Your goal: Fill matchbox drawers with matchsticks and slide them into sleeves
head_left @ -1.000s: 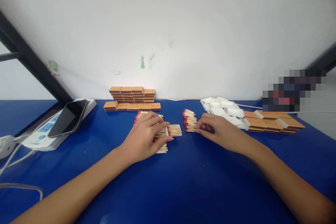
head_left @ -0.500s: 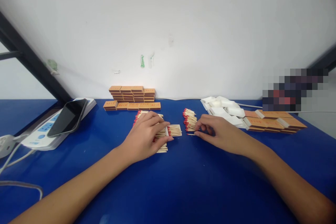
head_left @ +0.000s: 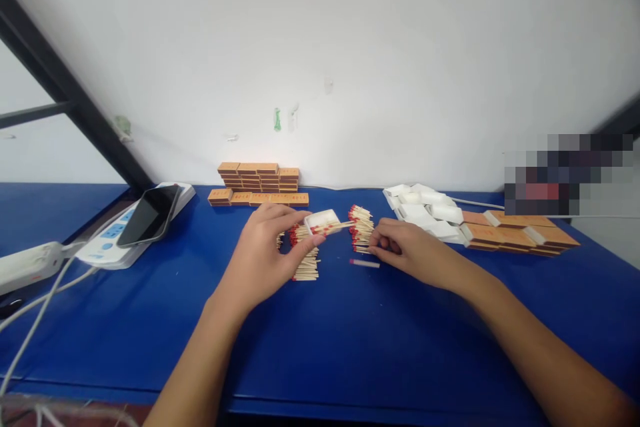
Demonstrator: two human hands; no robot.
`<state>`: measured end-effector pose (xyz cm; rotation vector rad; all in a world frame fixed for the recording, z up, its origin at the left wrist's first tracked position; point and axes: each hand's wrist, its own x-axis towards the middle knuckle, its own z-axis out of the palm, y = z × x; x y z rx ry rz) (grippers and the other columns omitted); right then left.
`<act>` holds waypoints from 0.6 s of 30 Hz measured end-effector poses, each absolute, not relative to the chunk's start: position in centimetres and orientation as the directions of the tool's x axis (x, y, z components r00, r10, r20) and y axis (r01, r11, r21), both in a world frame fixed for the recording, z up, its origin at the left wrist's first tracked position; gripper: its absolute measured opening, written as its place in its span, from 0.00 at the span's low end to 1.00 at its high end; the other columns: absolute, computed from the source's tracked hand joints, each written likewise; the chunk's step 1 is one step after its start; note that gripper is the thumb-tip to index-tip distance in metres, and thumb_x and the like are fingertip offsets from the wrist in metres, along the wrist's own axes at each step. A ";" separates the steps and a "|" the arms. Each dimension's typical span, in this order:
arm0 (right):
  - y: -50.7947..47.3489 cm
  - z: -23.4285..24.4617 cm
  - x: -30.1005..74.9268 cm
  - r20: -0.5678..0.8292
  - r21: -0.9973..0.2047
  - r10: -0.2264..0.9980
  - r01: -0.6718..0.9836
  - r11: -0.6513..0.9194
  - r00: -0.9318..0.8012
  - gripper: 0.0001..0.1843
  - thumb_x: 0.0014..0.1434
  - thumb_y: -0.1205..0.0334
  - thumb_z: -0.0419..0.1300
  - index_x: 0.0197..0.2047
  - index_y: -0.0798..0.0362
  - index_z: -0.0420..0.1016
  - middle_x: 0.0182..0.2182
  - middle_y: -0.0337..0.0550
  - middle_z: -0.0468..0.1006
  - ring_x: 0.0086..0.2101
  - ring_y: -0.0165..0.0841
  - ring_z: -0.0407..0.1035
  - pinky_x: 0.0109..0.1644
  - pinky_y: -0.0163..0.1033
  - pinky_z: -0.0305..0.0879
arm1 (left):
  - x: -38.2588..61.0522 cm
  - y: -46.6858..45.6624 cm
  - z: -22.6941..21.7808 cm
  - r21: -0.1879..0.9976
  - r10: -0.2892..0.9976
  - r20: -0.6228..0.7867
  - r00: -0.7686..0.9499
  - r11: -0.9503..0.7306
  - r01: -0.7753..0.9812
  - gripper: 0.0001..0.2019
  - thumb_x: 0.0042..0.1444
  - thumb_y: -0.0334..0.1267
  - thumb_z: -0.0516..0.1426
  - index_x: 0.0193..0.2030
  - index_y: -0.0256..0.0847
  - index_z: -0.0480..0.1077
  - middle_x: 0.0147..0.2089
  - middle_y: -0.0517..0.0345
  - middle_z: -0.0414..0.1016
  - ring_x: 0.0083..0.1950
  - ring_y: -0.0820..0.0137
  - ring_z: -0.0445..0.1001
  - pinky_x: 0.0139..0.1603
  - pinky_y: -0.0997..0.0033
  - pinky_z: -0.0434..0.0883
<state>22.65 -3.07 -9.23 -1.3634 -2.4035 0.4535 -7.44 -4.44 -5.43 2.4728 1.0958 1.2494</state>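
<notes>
A small white matchbox tray (head_left: pixel 320 219) is pinched between the thumb and fingers of my left hand (head_left: pixel 265 247). It tips to the right, and a few red-headed matches (head_left: pixel 336 227) lie in it and stick out past its edge. Beneath that hand is a left pile of matches (head_left: pixel 306 268), partly covered. My right hand (head_left: pixel 395 243) is closed, its fingertips at the lower edge of a right pile of matches (head_left: pixel 361 227); what they grip, if anything, is unclear. One loose match (head_left: pixel 365 263), slightly blurred, shows just below the right fingertips.
Orange matchboxes (head_left: pixel 260 177) are stacked by the wall at back left. White empty trays (head_left: pixel 425 210) and more orange matchboxes (head_left: pixel 520 233) stand at right. A phone (head_left: pixel 150 215) rests on a white power strip (head_left: pixel 103 253) at left, with cables (head_left: pixel 40 310) nearby.
My left hand has raised and tilted the tray from over the left pile. A single match at my right fingertips now lies apart from them. The view has shifted slightly.
</notes>
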 end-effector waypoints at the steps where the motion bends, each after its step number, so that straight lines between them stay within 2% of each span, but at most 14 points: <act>1: -3.1 -9.2 22.6 0.137 -0.433 0.864 0.755 0.493 -0.485 0.10 0.69 0.58 0.56 0.36 0.51 0.74 0.33 0.42 0.74 0.30 0.33 0.66 0.35 0.39 0.63 | -7.9 -4.6 -6.0 0.450 0.700 0.619 0.358 -0.689 0.568 0.14 0.73 0.47 0.62 0.53 0.39 0.79 0.49 0.52 0.76 0.50 0.58 0.72 0.50 0.60 0.70; 7: -3.7 -8.5 21.9 0.209 -0.469 0.879 0.745 0.474 -0.427 0.12 0.69 0.57 0.56 0.36 0.50 0.76 0.29 0.39 0.73 0.28 0.32 0.64 0.33 0.39 0.61 | -8.0 -6.9 -8.3 0.439 0.771 0.558 0.305 -0.587 0.680 0.12 0.67 0.38 0.68 0.54 0.38 0.78 0.46 0.52 0.76 0.50 0.57 0.70 0.50 0.57 0.69; 10: -6.4 -7.5 21.1 0.164 -0.514 0.907 0.751 0.414 -0.388 0.12 0.69 0.54 0.58 0.36 0.49 0.77 0.29 0.39 0.74 0.29 0.32 0.66 0.33 0.39 0.63 | -7.3 -8.5 -9.2 0.467 0.785 0.545 0.294 -0.576 0.671 0.12 0.65 0.36 0.70 0.53 0.39 0.78 0.45 0.54 0.75 0.50 0.57 0.70 0.53 0.56 0.68; 14: -11.7 -7.3 20.0 0.024 -0.541 0.923 0.771 0.335 -0.385 0.07 0.65 0.52 0.65 0.41 0.45 0.78 0.35 0.38 0.77 0.33 0.33 0.72 0.36 0.39 0.69 | -7.1 -10.4 -10.0 0.544 0.786 0.538 0.305 -0.600 0.586 0.13 0.66 0.35 0.68 0.57 0.45 0.77 0.48 0.57 0.74 0.51 0.59 0.69 0.57 0.54 0.66; 18: -14.6 -8.7 19.4 0.062 -0.546 0.927 0.765 0.341 -0.369 0.06 0.66 0.57 0.65 0.47 0.43 0.77 0.40 0.38 0.78 0.35 0.34 0.74 0.39 0.39 0.73 | -7.7 -12.0 -11.2 0.527 0.779 0.533 0.330 -0.611 0.591 0.13 0.69 0.39 0.65 0.59 0.45 0.76 0.51 0.54 0.72 0.53 0.56 0.68 0.56 0.52 0.66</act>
